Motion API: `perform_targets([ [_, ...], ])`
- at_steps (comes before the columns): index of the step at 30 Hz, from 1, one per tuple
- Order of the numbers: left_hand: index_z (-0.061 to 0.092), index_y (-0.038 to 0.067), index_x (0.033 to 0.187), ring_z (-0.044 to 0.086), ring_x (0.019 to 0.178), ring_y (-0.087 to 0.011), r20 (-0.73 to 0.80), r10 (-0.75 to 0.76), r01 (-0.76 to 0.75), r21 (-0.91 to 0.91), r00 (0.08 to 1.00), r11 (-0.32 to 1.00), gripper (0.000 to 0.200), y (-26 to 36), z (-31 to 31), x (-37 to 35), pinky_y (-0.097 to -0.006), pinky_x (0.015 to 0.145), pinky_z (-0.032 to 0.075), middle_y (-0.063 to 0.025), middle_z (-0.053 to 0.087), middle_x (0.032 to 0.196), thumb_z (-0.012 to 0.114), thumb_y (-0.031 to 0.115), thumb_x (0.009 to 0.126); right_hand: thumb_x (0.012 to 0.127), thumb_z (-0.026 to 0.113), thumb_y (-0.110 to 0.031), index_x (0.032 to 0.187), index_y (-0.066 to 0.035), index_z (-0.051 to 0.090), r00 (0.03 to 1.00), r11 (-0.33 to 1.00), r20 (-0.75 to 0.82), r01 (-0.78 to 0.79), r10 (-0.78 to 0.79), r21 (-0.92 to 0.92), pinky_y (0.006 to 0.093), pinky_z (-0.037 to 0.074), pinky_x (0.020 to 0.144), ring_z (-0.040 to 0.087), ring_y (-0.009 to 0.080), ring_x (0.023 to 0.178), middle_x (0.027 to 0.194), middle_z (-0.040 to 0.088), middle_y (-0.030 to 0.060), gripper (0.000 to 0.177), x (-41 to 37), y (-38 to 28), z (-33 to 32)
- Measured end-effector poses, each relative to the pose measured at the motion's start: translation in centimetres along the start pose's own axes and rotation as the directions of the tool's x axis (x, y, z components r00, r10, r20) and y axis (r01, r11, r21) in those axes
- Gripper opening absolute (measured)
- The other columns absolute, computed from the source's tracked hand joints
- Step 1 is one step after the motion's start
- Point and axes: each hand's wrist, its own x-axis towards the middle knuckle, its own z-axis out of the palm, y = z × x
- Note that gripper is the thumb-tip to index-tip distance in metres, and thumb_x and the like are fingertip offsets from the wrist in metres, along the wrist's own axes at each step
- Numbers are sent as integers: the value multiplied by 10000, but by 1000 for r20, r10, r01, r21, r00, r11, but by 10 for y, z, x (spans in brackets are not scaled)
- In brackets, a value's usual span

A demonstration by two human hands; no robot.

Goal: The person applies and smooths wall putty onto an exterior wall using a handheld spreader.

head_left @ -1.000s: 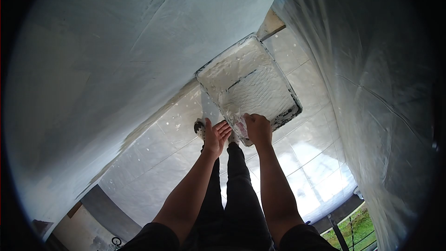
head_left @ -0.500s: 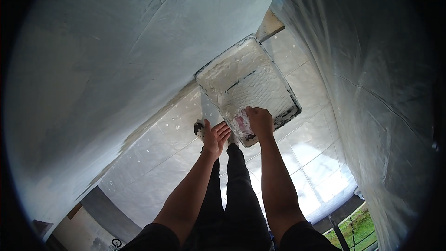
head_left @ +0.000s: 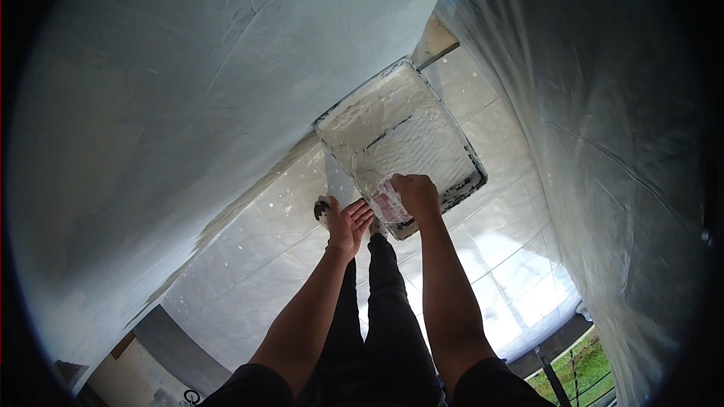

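Note:
A paint tray (head_left: 445,124) with a ribbed slope is coated in thick white paint, its rim streaked dark. Over its near end, my right hand (head_left: 419,194) is closed on a pinkish, white-smeared piece (head_left: 388,207); I cannot tell what kind of thing it is. Palm up, my left hand (head_left: 350,226) has its fingers stretched out, with the fingertips right at the tray's near left edge. Nothing lies in that palm.
On the left rises a pale wall (head_left: 188,105); plastic sheeting (head_left: 603,151) hangs along the right. Light floor tiles (head_left: 279,234) carry white spots. My feet and dark trouser legs (head_left: 388,294) are below the tray. A railing (head_left: 554,377) and grass show at bottom right.
My right hand and the pinkish piece have shifted slightly left and down over the tray's near end, and more of the piece shows. The left hand stays nearly in place.

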Motion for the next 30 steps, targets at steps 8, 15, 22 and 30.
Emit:
perform_targets([
  [8,377,-124,1403,457,1310,-342,-5,10,-10,-5,1000,1000,1109,1,-4,6,-434,1163,308,-263,461,1402,250,839,870,905,571,-443,838,-25,728,986,1000,-163,24,-21,20,475,502,777,670,410,837,829,690,225,452,1,10,4],
  [15,368,-126,1409,448,1319,-342,-16,-3,2,-21,1000,1000,1113,1,-1,4,-438,1161,312,-267,452,1410,247,839,870,919,572,-428,812,-16,710,976,997,-203,76,-79,-21,478,500,765,662,423,819,813,680,231,447,1,6,23],
  [22,351,-128,1419,447,1314,-339,0,-2,2,-27,1000,1000,1118,2,-3,4,-438,1164,310,-264,437,1421,255,840,868,935,529,-435,929,-59,737,987,992,-140,63,-79,-112,483,527,816,682,397,915,938,713,199,430,-7,-13,19],
  [30,330,-127,1432,425,1338,-340,-1,-22,22,-67,1000,998,1115,5,1,2,-432,1169,301,-261,422,1439,248,835,874,916,561,-432,873,-33,715,988,995,-138,60,-71,-80,487,507,796,669,413,862,870,697,218,430,-3,-11,22],
])
